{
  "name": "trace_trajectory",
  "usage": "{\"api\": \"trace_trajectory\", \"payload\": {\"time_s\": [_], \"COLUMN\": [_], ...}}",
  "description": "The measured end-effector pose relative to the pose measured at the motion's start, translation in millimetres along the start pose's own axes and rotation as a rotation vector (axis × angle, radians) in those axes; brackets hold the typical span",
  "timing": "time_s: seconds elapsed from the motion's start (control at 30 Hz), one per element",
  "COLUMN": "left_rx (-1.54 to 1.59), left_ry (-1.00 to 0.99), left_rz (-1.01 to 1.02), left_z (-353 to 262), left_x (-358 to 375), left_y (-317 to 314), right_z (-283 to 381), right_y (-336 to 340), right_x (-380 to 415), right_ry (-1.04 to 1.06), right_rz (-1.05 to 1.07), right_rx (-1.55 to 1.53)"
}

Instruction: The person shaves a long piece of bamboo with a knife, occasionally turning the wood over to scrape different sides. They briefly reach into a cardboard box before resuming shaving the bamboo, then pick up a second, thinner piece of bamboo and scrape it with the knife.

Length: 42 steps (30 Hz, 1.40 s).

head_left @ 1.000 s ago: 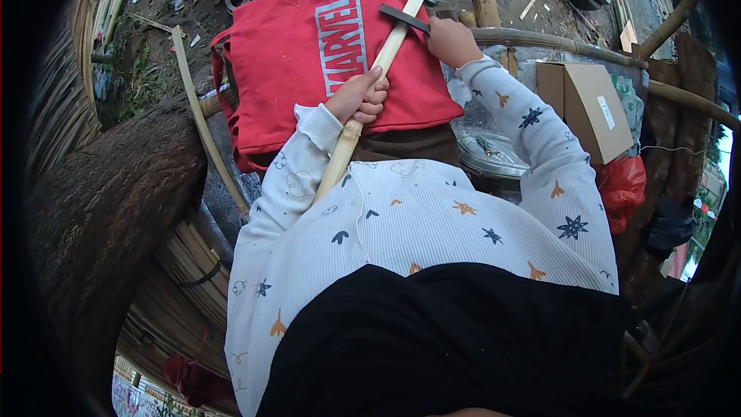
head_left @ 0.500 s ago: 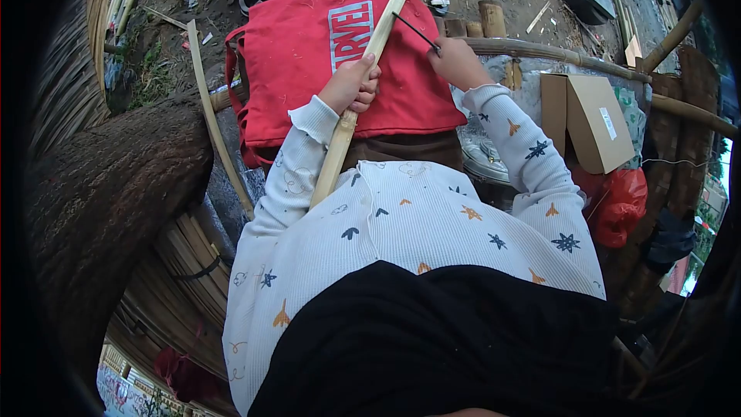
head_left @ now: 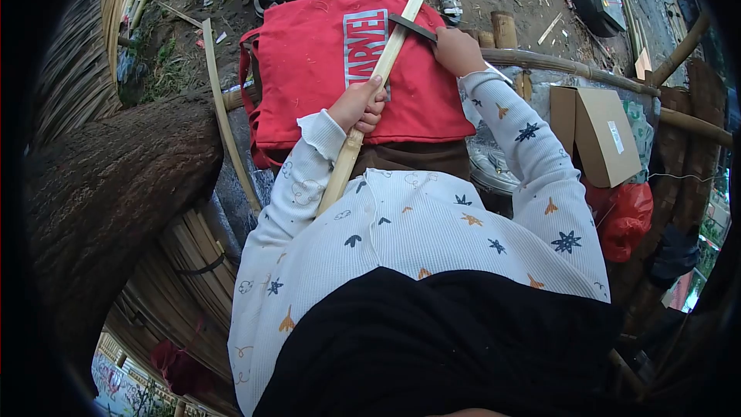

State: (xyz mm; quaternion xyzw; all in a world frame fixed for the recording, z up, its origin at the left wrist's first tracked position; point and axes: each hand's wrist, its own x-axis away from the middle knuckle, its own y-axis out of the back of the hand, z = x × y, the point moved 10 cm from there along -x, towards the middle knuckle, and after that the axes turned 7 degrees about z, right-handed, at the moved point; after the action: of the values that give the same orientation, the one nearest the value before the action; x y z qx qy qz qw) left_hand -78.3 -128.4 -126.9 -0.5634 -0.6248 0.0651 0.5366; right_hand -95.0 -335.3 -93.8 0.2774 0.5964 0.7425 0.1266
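My left hand (head_left: 360,106) is closed around a long pale bamboo strip (head_left: 391,52), which slants from against my shirt up to the far ground. In my right hand (head_left: 457,52) is a knife (head_left: 413,27), its dark flat blade lying across the strip well beyond my left hand. The handle is hidden by my fingers. Beneath both hands, a red cloth bag (head_left: 301,69) with a boxed MARVEL print covers my lap.
A second bamboo strip (head_left: 224,112) leans at the left beside a thick brown trunk (head_left: 116,177). Bundled strips (head_left: 181,270) lie lower left. To the right are a cardboard box (head_left: 606,135), a red plastic bag (head_left: 625,220) and a bamboo rail (head_left: 571,62).
The knife blade has turned so that its flat side shows more, still on the strip. The whole view has shifted slightly, and my left hand keeps its hold.
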Motion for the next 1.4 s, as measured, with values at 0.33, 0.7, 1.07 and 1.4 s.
{"api": "trace_trajectory", "payload": {"time_s": [0.33, 0.7, 1.07, 1.4], "left_rx": [-0.063, -0.004, -0.026, -0.04], "left_ry": [0.009, 0.027, 0.007, -0.005], "left_rz": [-0.089, -0.011, -0.093, -0.102], "left_z": [-4, 0, -8, -11], "left_x": [-3, -6, -6, -10], "left_y": [3, 5, 6, 10], "right_z": [-18, -35, -10, -12], "right_y": [-12, -11, -5, -6], "right_x": [-31, -81, -45, -60], "right_ry": [-0.135, -0.076, -0.129, -0.181], "right_rz": [-0.003, 0.114, 0.042, -0.022], "right_rx": [-0.056, -0.07, -0.089, -0.097]}}
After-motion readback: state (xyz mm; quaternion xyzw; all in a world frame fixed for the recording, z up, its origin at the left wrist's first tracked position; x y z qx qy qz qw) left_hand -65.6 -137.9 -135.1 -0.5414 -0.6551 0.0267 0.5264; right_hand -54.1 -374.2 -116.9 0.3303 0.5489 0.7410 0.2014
